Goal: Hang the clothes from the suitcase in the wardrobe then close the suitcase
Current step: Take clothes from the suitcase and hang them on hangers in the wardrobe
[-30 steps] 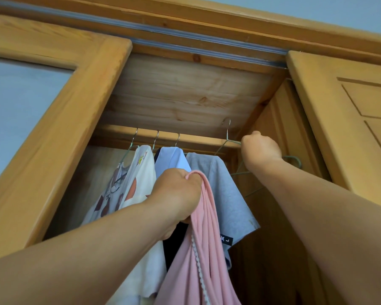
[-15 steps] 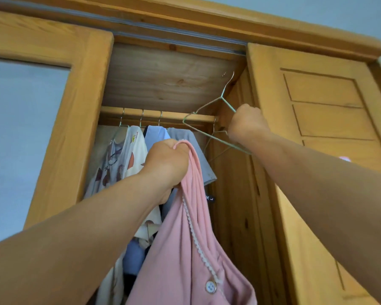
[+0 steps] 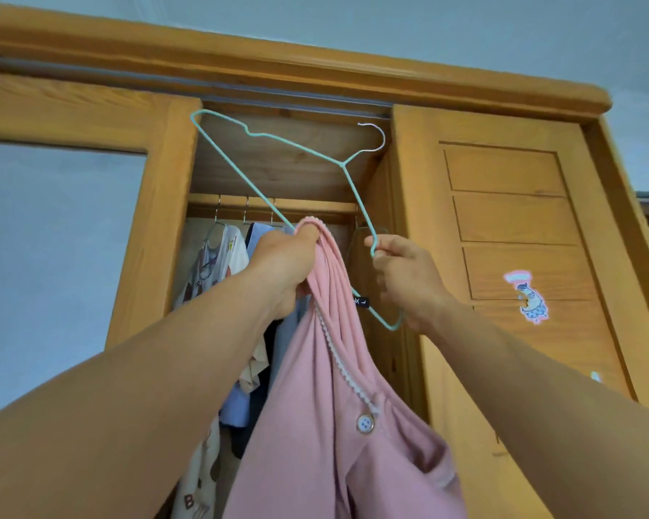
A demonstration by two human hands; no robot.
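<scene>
My left hand (image 3: 283, 265) grips the bunched top of a pink garment (image 3: 338, 425) with white trim and a button, held up in front of the open wooden wardrobe (image 3: 165, 151). My right hand (image 3: 409, 275) holds a mint-green wire hanger (image 3: 270, 138) by one shoulder end; the hanger is off the rail, tilted up to the left, its silver hook pointing right. Inside, a printed white shirt (image 3: 218, 264) and bluish garments hang from the wooden rail (image 3: 315, 206). The suitcase is out of view.
The right wardrobe door (image 3: 510, 226) is closed and carries a small pink sticker (image 3: 527, 297). The left door has a pale panel (image 3: 53, 264). Another empty hanger hangs at the right end of the rail behind my right hand. Grey-blue wall rises above the wardrobe.
My right hand has taken the green hanger off the rail and pulled it out toward me, swinging it up and left. My view has backed away; my left hand still holds the pink garment.
</scene>
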